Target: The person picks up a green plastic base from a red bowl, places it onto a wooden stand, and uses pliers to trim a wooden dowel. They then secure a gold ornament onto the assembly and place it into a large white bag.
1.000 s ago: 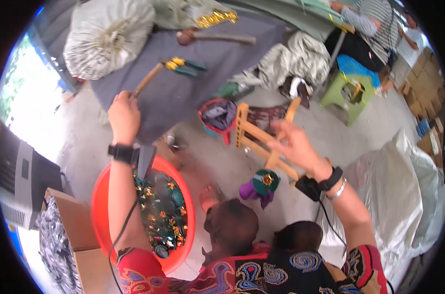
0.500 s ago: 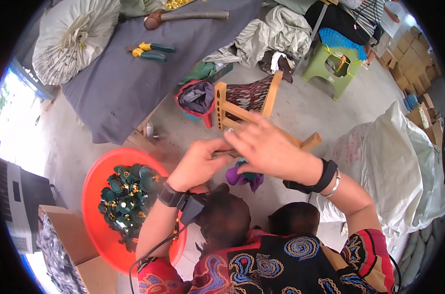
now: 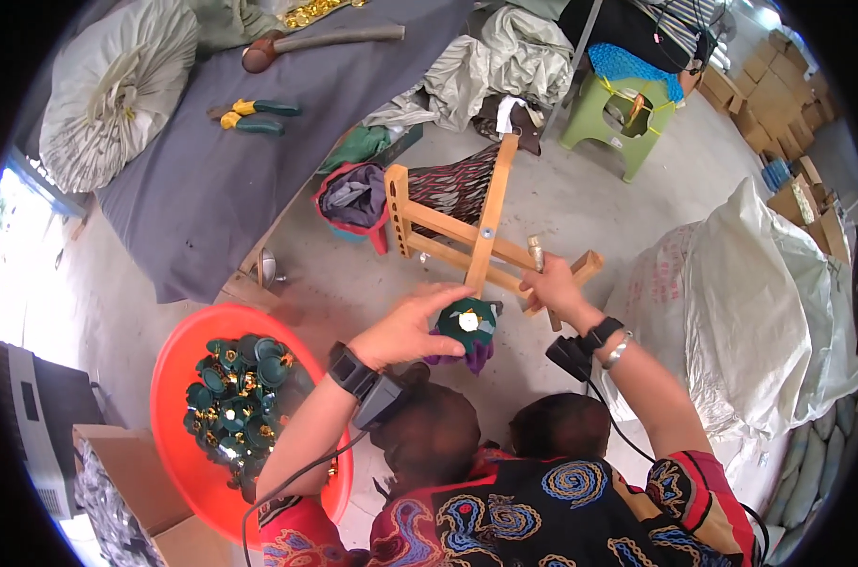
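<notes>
A dark green round piece (image 3: pixel 479 324) with a white-and-gold centre sits over a bunched purple cloth (image 3: pixel 476 359) near the end of a wooden frame (image 3: pixel 490 222). My left hand (image 3: pixel 405 329) has its thumb and fingers around the left edge of this piece. To the right, my right hand (image 3: pixel 554 286) is closed round a short stick-like tool (image 3: pixel 536 251), whose pale worn end shows above the fist; its other end is partly hidden. A red basin (image 3: pixel 175 378) at my left holds many similar green pieces (image 3: pixel 235 397) with gold parts.
Pliers (image 3: pixel 249 115) and a mallet-like tool (image 3: pixel 325 40) lie on a grey cloth (image 3: pixel 192 189). A cardboard box (image 3: pixel 126 472) stands left of the basin. A large white sack (image 3: pixel 722 302) fills the right side, with a green stool (image 3: pixel 627 113) farther back.
My hands were together above the purple cloth; now they are apart. The left has come to the green piece, and the right has moved right and lower, with the stick-like tool now showing.
</notes>
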Motion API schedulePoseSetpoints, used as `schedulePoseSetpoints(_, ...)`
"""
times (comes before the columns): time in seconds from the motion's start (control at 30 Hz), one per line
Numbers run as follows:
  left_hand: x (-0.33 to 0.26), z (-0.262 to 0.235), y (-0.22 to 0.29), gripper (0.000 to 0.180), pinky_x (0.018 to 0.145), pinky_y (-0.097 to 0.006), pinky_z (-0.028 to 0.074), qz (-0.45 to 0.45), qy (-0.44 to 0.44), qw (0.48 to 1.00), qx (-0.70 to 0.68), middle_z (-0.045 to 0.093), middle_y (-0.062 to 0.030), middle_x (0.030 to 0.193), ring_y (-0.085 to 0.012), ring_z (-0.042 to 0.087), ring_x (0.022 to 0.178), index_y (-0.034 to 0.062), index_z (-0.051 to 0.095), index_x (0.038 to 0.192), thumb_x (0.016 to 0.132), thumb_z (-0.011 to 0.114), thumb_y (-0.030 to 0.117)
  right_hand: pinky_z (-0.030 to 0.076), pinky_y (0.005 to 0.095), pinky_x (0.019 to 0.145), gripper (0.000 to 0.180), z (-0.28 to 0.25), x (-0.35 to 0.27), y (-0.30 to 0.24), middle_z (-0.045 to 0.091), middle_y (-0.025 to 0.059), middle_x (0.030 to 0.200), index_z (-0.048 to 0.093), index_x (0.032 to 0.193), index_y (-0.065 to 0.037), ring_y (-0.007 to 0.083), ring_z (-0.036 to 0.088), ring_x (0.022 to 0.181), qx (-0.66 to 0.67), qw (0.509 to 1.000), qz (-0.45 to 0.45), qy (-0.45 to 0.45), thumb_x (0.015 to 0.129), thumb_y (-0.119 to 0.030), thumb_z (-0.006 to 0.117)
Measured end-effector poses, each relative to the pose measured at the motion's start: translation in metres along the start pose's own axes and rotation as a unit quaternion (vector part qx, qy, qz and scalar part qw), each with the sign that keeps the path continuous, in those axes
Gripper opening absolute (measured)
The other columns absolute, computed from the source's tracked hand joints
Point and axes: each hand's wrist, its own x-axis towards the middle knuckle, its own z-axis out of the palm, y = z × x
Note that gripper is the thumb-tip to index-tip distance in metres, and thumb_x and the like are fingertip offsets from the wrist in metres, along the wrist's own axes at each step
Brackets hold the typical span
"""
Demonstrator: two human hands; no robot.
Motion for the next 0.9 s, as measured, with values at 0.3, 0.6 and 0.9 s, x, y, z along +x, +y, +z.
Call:
schedulePoseSetpoints(0.3, 0.019, 0.029, -0.023, 0.064, 0.099, -0.035, 0.035, 0.001, -0.036, 0.995, -0.091, 0.044, -0.0117, 0.128, -0.0278, 0.044, 0.118, 0.0091, 0.051, 0.123, 0.064, 0.074, 0.01, 0.048, 0.0314, 0.042, 0.039, 0.015, 0.062, 0.048, 0.06, 0.0136, 0.071, 0.047, 0.112, 0.002, 0.0204, 0.061, 0.05, -0.115, 0.988, -0.04, 0.091, 0.083, -0.021, 0.06)
schedulePoseSetpoints(0.6, 0.048, 0.048, -0.037, 0.05, 0.096, -0.032, 0.037, 0.012, 0.096, 0.99, -0.106, 0.049, -0.0089, 0.122, -0.0204, 0.048, 0.112, 0.0066, 0.055, 0.115, 0.068, 0.071, 0.004, 0.049, 0.0342, 0.046, 0.04, 0.009, 0.12, 0.026, 0.06, 0.0162, 0.07, 0.047, 0.11, 0.005, 0.0228, 0.06, 0.052, -0.122, 0.987, -0.079, 0.064, 0.082, -0.021, 0.06)
schedulePoseSetpoints(0.9, 0.048, 0.036, -0.049, 0.031, 0.092, -0.038, 0.041, -0.165, 0.162, 0.79, -0.568, 0.053, -0.0072, 0.12, -0.0295, 0.054, 0.109, 0.0095, 0.048, 0.118, 0.088, 0.054, 0.017, 0.045, 0.026, 0.041, 0.031, -0.008, 0.076, 0.01, 0.056, 0.0101, 0.078, 0.046, 0.103, 0.002, 0.0117, 0.054, 0.052, 0.12, 0.991, -0.04, -0.032, 0.086, -0.021, 0.059)
